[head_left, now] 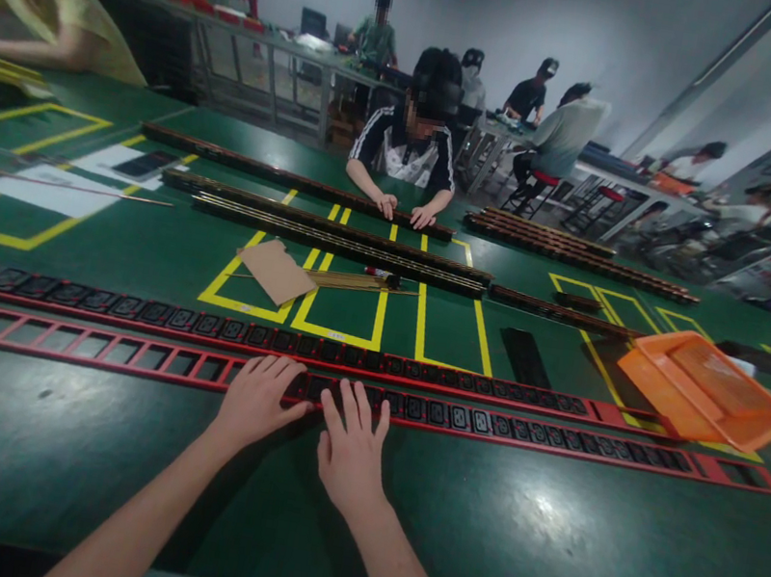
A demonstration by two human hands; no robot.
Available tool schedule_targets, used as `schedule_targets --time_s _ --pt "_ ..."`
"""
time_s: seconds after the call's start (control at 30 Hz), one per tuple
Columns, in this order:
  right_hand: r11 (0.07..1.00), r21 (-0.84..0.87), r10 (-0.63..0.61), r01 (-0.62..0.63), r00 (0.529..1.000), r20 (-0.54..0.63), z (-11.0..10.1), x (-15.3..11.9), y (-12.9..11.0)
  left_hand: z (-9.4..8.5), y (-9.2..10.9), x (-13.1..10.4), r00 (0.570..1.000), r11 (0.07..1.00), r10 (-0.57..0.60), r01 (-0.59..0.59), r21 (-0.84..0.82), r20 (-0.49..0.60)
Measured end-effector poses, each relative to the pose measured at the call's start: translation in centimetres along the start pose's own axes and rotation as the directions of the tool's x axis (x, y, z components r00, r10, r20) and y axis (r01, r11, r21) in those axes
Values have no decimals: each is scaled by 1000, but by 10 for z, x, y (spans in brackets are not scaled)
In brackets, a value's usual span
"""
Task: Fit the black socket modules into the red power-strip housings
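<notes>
both hands lie flat and spread on the nearer of two long red strips, holding nothing: the left hand (260,399) has its fingers fanned over the near red strip (90,346) where the empty slots give way to fitted black sockets, and the right hand (352,447) rests just beside it, fingertips on the same strip, the two hands almost touching. this strip runs nearly the whole width of the green table (536,537), its left part showing open rectangular slots and its right part filled with sockets. just behind it, parallel and close, lies the second red strip (133,311), filled with black sockets along its length. at the right end of the pair sits one orange tray (706,388), tilted and overlapping the far strip's end. beyond, inside yellow floor-style markings, lie one piece of brown cardboard (277,270) and one flat black piece (525,356). farther off are several long dark strips (335,240) laid crosswise, and one person opposite (413,142) has both hands on the farthest of them. another person's arm (65,43) shows at far left, and more people sit at benches in the background.
</notes>
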State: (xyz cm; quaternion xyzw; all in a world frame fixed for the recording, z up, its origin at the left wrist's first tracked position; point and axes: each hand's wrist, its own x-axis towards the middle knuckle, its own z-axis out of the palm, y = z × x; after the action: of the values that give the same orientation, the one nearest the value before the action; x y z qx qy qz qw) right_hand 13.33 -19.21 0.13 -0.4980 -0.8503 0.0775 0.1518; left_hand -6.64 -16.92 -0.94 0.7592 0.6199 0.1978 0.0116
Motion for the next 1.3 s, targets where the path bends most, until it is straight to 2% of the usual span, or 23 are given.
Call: schedule_targets --time_s 0.97,1.17,1.3 --pt "1000 -9 30 -30 998 -54 7 1 0 0 0 0 1000 1000 -6 6 11 13" --pt "1000 -29 -7 7 1000 -10 0 0 1 1 -1 0 1000 1000 5 -5 28 17" --pt "999 -30 24 -25 999 -23 2 1 -1 0 -1 0 1000 1000 -1 1 19 16"
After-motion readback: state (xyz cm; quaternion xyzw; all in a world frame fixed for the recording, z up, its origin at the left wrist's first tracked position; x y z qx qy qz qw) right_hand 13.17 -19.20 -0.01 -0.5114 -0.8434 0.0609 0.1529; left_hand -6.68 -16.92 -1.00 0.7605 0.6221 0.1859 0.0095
